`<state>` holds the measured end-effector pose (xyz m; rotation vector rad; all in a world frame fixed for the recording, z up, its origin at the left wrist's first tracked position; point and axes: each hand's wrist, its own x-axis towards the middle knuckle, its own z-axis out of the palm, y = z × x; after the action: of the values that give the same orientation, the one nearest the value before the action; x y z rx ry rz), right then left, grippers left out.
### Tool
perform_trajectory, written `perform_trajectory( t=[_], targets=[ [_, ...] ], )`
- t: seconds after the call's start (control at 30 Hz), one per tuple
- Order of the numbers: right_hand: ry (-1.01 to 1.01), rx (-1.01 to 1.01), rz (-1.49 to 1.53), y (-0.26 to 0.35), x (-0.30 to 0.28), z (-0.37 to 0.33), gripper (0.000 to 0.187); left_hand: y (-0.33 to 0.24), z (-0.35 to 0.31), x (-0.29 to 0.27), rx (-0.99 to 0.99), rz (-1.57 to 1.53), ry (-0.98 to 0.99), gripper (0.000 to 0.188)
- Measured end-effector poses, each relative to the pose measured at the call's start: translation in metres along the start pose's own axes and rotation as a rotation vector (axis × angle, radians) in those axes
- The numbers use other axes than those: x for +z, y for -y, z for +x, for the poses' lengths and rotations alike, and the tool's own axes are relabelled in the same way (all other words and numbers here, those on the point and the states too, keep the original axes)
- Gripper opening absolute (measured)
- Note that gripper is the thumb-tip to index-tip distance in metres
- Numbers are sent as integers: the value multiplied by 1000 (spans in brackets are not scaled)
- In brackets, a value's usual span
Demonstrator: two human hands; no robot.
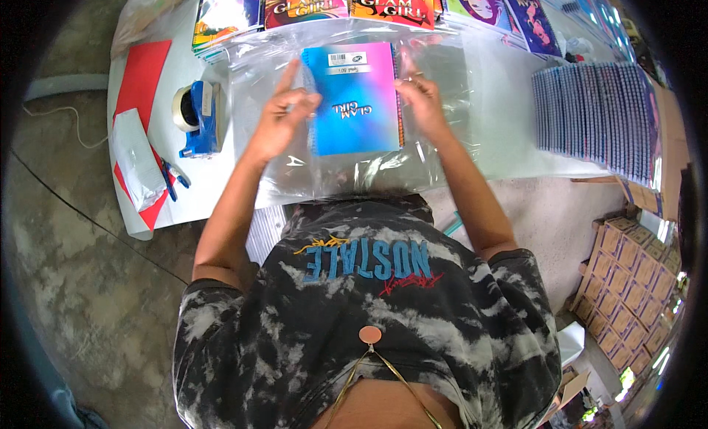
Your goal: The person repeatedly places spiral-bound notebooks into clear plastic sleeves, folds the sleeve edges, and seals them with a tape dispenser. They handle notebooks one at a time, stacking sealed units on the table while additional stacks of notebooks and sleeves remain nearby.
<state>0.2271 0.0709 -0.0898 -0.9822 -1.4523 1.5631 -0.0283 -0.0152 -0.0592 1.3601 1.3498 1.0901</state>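
A spiral notebook (355,134) with a blue-to-pink cover and a white barcode label lies on a clear plastic sheet (295,165) in front of me. At its left edge is my left hand (284,118), index finger stretched out and thumb apart, near the cover. My right hand (422,101) is at the notebook's right, spiral-bound edge, thumb close to the binding and a finger pointing away from me, slightly blurred. Both hands are over the plastic; nothing shows gripped in either.
A blue tape dispenser (203,119) stands at left, beside a red sheet (150,67), a white packet (140,160) and a blue pen-like tool (175,175). Colourful notebooks (306,5) line the far side. A long spiral notebook stack (594,119) is at right; cartons (627,289) sit below.
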Motion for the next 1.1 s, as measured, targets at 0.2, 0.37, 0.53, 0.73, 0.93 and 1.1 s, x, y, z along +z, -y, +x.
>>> perform_trajectory(
  t=[0.2,0.37,0.53,0.73,0.93,1.1],
  targets=[
    [10,-156,-157,-17,44,-17,26,13,-4,86,113,628,-44,24],
    [51,-234,-452,-15,56,-14,40,12,2,82,45,720,225,56],
    [58,-262,-887,-17,61,-15,35,-3,41,6,-161,73,436,58],
    [30,-252,-961,-11,64,-16,30,-28,128,-51,-283,744,274,48],
    [57,-235,-1002,-8,61,-16,28,-51,193,-21,-249,888,649,44],
    [66,-230,-1002,-10,59,-18,29,-38,210,-1,-264,1058,1007,26]
  ],
)
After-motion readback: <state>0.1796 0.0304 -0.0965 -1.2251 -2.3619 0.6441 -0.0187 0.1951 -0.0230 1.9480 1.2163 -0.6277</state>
